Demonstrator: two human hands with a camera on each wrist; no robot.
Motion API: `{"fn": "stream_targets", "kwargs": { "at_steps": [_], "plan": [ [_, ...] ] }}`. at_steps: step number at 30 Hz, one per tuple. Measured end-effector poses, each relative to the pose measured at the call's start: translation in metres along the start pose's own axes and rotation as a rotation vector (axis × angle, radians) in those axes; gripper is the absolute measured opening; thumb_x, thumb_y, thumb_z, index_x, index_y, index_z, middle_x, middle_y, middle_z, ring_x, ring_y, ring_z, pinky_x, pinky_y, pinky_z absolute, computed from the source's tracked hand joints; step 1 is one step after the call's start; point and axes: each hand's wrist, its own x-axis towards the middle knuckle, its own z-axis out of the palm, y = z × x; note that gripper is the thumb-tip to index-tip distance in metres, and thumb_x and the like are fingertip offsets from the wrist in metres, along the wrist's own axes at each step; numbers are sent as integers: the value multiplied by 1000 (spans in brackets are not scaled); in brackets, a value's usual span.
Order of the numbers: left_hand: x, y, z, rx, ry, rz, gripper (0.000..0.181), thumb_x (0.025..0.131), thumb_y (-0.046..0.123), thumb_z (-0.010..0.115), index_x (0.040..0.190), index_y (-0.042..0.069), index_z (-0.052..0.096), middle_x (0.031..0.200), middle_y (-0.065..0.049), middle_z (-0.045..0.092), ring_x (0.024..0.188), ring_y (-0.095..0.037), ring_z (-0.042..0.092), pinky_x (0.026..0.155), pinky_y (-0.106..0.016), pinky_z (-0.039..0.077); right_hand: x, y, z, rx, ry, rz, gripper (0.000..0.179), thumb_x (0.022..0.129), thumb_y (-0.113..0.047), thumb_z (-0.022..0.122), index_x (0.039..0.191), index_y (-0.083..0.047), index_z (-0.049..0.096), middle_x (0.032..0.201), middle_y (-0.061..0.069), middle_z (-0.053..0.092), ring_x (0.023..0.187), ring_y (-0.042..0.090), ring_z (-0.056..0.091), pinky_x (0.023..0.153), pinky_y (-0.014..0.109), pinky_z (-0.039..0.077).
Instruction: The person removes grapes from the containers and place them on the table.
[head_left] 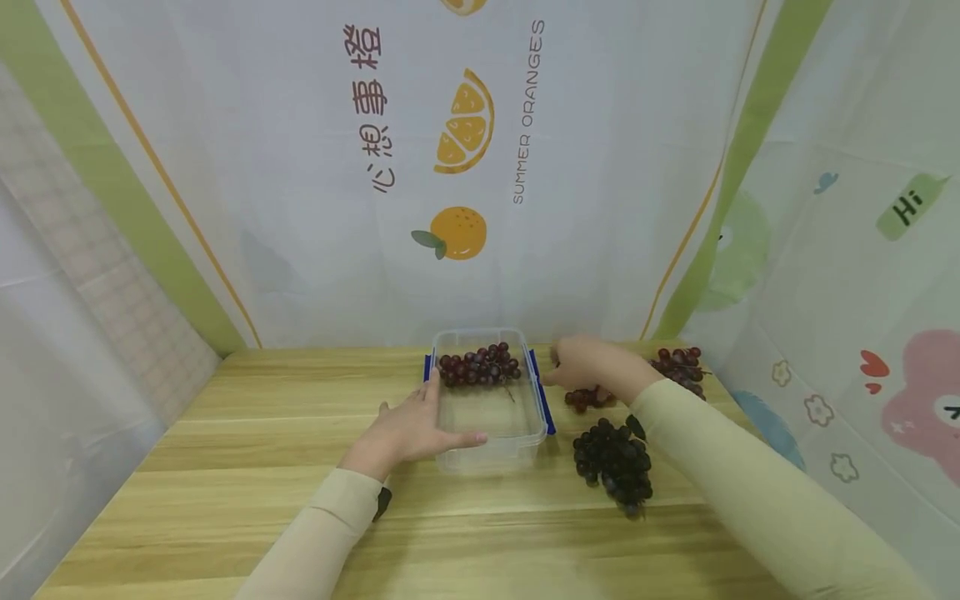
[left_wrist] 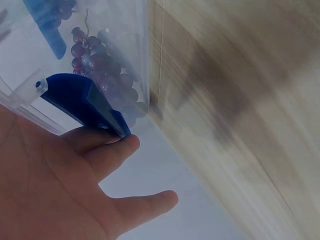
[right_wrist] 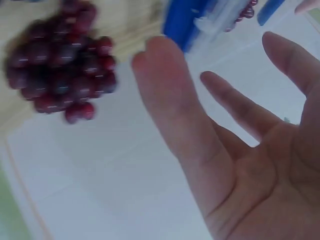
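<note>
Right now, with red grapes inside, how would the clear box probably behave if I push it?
The clear box should probably slide rather than tip, standing flat on the wooden table. Its far end may feel heavier, and the red grapes bunched there could shift toward the emptier near end.

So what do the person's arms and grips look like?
The left sleeve and right sleeve are long and pale cream. A small black piece shows beside the left cuff, another beside the right cuff. The left grip and right grip are bare, ungloved.
</note>
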Motion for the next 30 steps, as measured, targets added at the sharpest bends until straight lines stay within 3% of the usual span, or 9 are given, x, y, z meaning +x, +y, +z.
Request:
{"fn": "stream_targets", "kwargs": {
  "at_steps": [3, 4, 6, 10, 13, 15, 22, 30],
  "plan": [
    [0, 0, 0, -3, -7, 3, 147, 75, 98, 58, 172, 8, -4, 178, -16, 19, 163, -38, 30, 123, -83, 11, 14, -23, -7, -12, 23, -35, 41, 106, -37, 65, 132, -5, 67, 110, 12, 69, 59, 16, 59, 56, 35, 58],
    [-1, 1, 0, -5, -8, 3, 146, 75, 98, 59, 172, 8, -4, 178, -16, 19, 163, -38, 30, 123, -83, 11, 18, -30, -9, -17, 27, -51, 45, 107, -36, 64, 139, -5, 64, 122, 14, 69, 63, 16, 61, 60, 36, 60],
    [-1, 1, -1, -4, -8, 7, 146, 76, 97, 59, 172, 7, -3, 178, -16, 20, 163, -38, 31, 122, -84, 12, 28, -43, -10, -31, 30, -85, 42, 106, -33, 64, 138, -5, 65, 125, 12, 71, 71, 17, 64, 68, 37, 60],
    [0, 1, -2, 4, -5, 5, 146, 76, 98, 58, 171, 7, -4, 178, -16, 22, 162, -38, 32, 121, -85, 13, 48, -67, -9, -52, 20, -121, 51, 107, -30, 64, 151, -6, 57, 150, 14, 63, 103, 25, 72, 92, 43, 61],
    [0, 0, -1, 10, -11, 1, 147, 74, 100, 56, 171, 8, -6, 178, -16, 21, 163, -37, 31, 122, -84, 13, 65, -79, -4, -31, 20, -136, 57, 107, -29, 64, 157, -6, 51, 160, 14, 56, 132, 31, 65, 111, 49, 54],
    [1, -1, -1, 8, -11, 5, 148, 73, 101, 56, 171, 8, -5, 178, -16, 21, 163, -37, 32, 122, -84, 13, 75, -85, 0, -12, 38, -142, 59, 106, -28, 65, 158, -5, 50, 162, 14, 53, 143, 34, 57, 118, 52, 50],
    [2, -1, 0, 4, -11, 17, 151, 71, 104, 54, 171, 8, -5, 178, -15, 21, 163, -35, 33, 121, -84, 15, 96, -91, 16, -14, 73, -98, 63, 101, -32, 73, 157, -11, 53, 162, 9, 55, 150, 34, 52, 122, 54, 45],
    [2, -2, -2, -6, -14, 10, 149, 74, 100, 58, 171, 7, -4, 178, -16, 21, 162, -36, 33, 121, -84, 13, 109, -96, 27, -99, -34, -52, 79, 99, -41, 75, 167, -24, 39, 172, 3, 42, 156, 32, 45, 125, 56, 42]
  ]
}}
